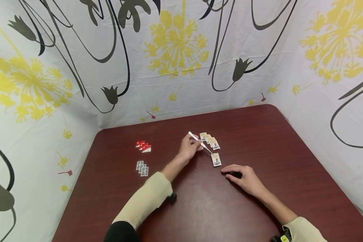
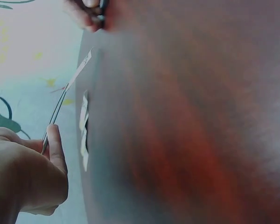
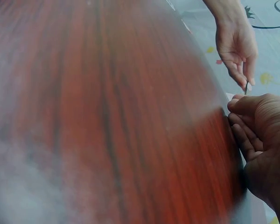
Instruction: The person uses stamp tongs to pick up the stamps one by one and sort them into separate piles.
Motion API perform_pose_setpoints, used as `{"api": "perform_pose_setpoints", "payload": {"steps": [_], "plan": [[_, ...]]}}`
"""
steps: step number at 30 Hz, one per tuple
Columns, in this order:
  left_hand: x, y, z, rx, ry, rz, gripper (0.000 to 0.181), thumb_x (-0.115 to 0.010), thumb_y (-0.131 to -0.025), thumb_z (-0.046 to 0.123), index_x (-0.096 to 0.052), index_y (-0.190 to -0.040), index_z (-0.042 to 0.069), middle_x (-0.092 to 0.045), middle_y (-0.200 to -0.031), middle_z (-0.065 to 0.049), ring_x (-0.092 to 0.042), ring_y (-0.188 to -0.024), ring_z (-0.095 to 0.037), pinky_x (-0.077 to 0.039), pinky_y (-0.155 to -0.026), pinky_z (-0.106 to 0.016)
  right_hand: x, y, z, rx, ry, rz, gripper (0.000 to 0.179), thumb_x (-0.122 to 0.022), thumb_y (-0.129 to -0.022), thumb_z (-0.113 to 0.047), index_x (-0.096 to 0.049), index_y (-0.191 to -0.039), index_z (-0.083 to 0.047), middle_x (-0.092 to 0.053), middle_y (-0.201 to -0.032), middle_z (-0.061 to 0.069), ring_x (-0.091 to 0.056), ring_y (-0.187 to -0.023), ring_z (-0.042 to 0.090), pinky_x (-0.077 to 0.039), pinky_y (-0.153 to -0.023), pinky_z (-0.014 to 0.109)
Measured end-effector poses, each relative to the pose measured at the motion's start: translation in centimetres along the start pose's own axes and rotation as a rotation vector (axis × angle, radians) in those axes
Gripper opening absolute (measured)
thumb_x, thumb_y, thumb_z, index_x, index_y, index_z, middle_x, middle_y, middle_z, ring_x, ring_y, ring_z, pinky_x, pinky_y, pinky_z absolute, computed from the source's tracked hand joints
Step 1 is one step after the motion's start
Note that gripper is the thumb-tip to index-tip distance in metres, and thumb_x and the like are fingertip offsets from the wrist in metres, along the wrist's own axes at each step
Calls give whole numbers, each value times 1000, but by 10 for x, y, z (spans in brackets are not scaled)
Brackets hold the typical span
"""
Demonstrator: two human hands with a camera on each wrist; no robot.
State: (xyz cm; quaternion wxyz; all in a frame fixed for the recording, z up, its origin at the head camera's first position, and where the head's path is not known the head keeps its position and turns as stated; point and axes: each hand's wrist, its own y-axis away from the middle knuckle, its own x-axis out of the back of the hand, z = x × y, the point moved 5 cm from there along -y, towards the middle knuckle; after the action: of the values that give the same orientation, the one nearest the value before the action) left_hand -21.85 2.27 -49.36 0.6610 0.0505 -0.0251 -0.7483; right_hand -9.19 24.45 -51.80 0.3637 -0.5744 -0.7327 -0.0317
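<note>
My left hand (image 1: 189,147) holds a pair of white tweezers (image 1: 196,137) between thumb and fingers. At the tweezers' tips is a single small stamp (image 1: 216,160) with a yellowish picture. The left wrist view shows this stamp (image 2: 79,71) tilted at the end of the tweezers (image 2: 58,108). Just beyond it, an overlapping row of similar stamps (image 1: 210,139) lies on the table. My right hand (image 1: 245,178) is low over the table, right of the single stamp, its fingers loosely bent and fingertips close to the stamp's lower corner. Nothing shows in its grasp.
On the left of the dark red wooden table (image 1: 199,208) lie a fanned group of red-and-white stamps (image 1: 143,146) and, nearer, a group of grey stamps (image 1: 142,168). Patterned cloth (image 1: 181,90) hangs behind the table's far edge and along both sides.
</note>
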Motion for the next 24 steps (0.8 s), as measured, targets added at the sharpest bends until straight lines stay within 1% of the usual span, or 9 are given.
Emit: {"api": "perform_pose_setpoints", "payload": {"steps": [4, 6, 8, 11, 14, 16, 19, 24], "plan": [[0, -8, 9, -16, -17, 18, 28, -64, -102, -8, -52, -126, -16, -69, -89, -15, -68, -71, -16, -70, -78, -35, 0, 0, -1, -1, -4, -1, 28, -82, -89, 5, -82, -111, -11, -79, -111, -4, -73, -108, 17, -48, -98, 4], [-1, -12, 14, -23, -31, 30, 27, -64, -102, -8, -54, -125, -15, -69, -89, -16, -69, -71, -18, -70, -80, -38, 0, 0, -1, -1, -7, -2, 28, -82, -89, 5, -82, -111, -11, -79, -111, -4, -73, -108, 17, -48, -98, 4], [-2, -16, 17, -29, -54, 45, 26, -65, -102, -6, -55, -125, -13, -70, -90, -17, -72, -73, -22, -69, -84, -44, 0, 0, -1, 0, -12, 1, 28, -82, -89, 6, -82, -111, -11, -79, -111, -4, -73, -108, 17, -48, -97, 4], [-4, -22, 22, -41, -117, 64, 27, -66, -103, -2, -56, -127, -11, -73, -92, -17, -77, -80, -34, -67, -89, -52, 1, 0, -1, 2, -16, 4, 27, -82, -88, 6, -82, -110, -10, -79, -110, -3, -73, -108, 17, -48, -97, 4], [-8, -28, 25, -54, -178, 76, 29, -67, -103, 1, -57, -128, -9, -76, -95, -17, -78, -90, -41, -66, -90, -55, 1, 0, -1, 0, -12, 5, 27, -82, -88, 6, -82, -111, -10, -79, -111, -3, -73, -108, 17, -48, -98, 4], [-10, -31, 26, -59, -201, 81, 29, -68, -103, 2, -57, -128, -8, -76, -96, -17, -77, -93, -43, -66, -90, -56, 1, 0, -1, -2, -10, 4, 28, -82, -88, 6, -82, -111, -10, -79, -111, -3, -73, -109, 17, -47, -98, 4], [-13, -36, 26, -63, -229, 95, 27, -69, -103, 3, -59, -126, -6, -77, -95, -15, -77, -94, -43, -66, -89, -55, 1, 1, -1, -7, -6, 5, 28, -83, -88, 5, -82, -111, -11, -79, -111, -4, -73, -109, 18, -47, -99, 4], [-17, -42, 25, -57, -252, 123, 27, -69, -103, 4, -59, -127, -5, -76, -94, -13, -77, -93, -42, -67, -86, -54, 1, 1, -2, -14, -15, -2, 27, -82, -89, 5, -82, -111, -10, -78, -111, -4, -73, -109, 18, -47, -99, 4]]}}
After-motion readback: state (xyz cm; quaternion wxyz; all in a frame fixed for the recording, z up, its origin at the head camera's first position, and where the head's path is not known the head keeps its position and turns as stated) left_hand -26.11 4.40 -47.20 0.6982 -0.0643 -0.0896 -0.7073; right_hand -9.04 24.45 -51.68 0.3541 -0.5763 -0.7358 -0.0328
